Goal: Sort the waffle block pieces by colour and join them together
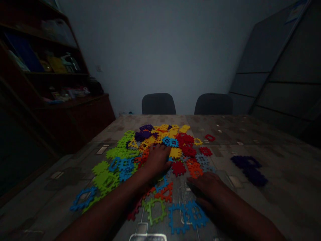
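No text can be read here. A pale sticker with blue markings, high on the gray cabinet at right, is too blurred and dim to make out, and any print on the goods stacked on the shelves at left is lost in shadow.

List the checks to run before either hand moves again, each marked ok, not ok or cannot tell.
1. Left hand at the pile of toothed pieces: ok.
2. Left hand's grip: cannot tell, fingertips unclear.
3. Right hand free of pieces: cannot tell, its underside is hidden.
4. Dark purple pieces at the right apart from the pile: ok, lying on the table.
5. Lighting: not ok, the scene is dim.
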A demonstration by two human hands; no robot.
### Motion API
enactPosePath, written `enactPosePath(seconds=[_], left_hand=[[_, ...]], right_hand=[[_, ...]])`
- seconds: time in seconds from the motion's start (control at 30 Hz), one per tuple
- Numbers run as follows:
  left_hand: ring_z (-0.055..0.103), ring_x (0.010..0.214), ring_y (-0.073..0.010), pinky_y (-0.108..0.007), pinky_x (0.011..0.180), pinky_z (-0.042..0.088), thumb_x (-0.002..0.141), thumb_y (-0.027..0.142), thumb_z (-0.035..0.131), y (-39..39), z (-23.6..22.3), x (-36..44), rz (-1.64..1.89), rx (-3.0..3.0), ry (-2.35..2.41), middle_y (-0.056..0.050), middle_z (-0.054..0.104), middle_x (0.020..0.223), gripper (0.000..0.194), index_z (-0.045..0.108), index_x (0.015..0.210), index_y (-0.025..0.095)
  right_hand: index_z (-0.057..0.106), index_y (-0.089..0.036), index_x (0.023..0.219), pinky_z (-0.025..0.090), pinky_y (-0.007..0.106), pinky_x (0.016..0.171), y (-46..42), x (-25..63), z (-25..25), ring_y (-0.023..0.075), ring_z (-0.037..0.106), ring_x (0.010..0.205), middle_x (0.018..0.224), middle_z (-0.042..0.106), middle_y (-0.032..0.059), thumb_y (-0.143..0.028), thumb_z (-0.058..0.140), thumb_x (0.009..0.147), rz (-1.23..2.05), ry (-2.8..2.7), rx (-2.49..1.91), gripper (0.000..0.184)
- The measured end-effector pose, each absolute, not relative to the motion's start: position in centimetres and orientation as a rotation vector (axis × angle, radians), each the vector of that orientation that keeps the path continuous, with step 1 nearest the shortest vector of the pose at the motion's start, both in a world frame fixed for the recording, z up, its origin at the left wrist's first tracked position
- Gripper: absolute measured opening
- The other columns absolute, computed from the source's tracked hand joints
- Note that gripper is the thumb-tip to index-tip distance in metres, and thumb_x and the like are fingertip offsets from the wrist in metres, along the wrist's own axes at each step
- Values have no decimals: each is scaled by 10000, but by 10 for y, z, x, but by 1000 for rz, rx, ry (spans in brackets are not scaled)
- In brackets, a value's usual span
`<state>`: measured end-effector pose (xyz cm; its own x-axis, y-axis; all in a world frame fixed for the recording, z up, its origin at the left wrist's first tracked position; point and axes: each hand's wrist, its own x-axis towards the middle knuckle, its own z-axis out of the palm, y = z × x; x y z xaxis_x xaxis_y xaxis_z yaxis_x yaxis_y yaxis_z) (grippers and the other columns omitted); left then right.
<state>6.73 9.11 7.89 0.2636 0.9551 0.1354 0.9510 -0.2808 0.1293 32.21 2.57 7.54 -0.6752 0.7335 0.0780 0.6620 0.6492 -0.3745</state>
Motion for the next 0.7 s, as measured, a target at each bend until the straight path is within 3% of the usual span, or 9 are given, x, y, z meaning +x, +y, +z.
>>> enactPosePath(seconds=[0.2, 0.37, 0.43, 0.57, 0.63, 0.7], left_hand=[[579, 1229, -317, -439, 1054, 449, 805, 254, 789, 92, 76, 52, 364, 2454, 1800, -157, 605, 1344, 726, 474, 1453, 166], [535, 1308, -252, -380, 1109, 413, 890, 155, 661, 87, 76, 42, 481, 2466, 1789, -150, 536, 1453, 736, 323, 1544, 164], [517, 1335, -263, -398, 1114, 408, 866, 144, 693, 85, 76, 41, 465, 2486, 1769, -135, 530, 1471, 726, 378, 1518, 193], [557, 1272, -406, -595, 1078, 396, 807, 227, 787, 83, 77, 41, 414, 2487, 1816, -188, 617, 1364, 654, 533, 1406, 166], [605, 1200, -408, -583, 1032, 437, 825, 194, 747, 85, 76, 40, 430, 2474, 1855, -210, 655, 1294, 608, 545, 1395, 129], [638, 1162, -352, -486, 998, 483, 835, 101, 673, 88, 74, 39, 468, 2471, 1860, -179, 678, 1263, 531, 584, 1357, 143]], right_hand=[[675, -211, 1217, 501, 509, 944, 35, 328, 92, 318, 660, 1052, 1151, 724, 139, -101, 593, 838, 465, -2621, -1136, 403], [686, -196, 1153, 516, 442, 852, 48, 336, 91, 297, 671, 958, 1072, 741, 131, -114, 589, 850, 424, -2608, -1212, 329], [679, -193, 1170, 512, 438, 853, 50, 336, 91, 300, 666, 967, 1077, 739, 132, -114, 584, 857, 420, -2610, -1239, 337], [675, -181, 1181, 515, 438, 849, 49, 335, 94, 305, 661, 974, 1064, 740, 133, -127, 578, 867, 454, -2629, -1276, 334], [681, -188, 1155, 514, 432, 848, 47, 335, 94, 295, 659, 970, 1072, 735, 131, -134, 577, 874, 454, -2620, -1270, 304], [689, -198, 1124, 514, 428, 849, 46, 335, 95, 288, 660, 962, 1073, 733, 132, -137, 578, 878, 452, -2610, -1266, 276]])
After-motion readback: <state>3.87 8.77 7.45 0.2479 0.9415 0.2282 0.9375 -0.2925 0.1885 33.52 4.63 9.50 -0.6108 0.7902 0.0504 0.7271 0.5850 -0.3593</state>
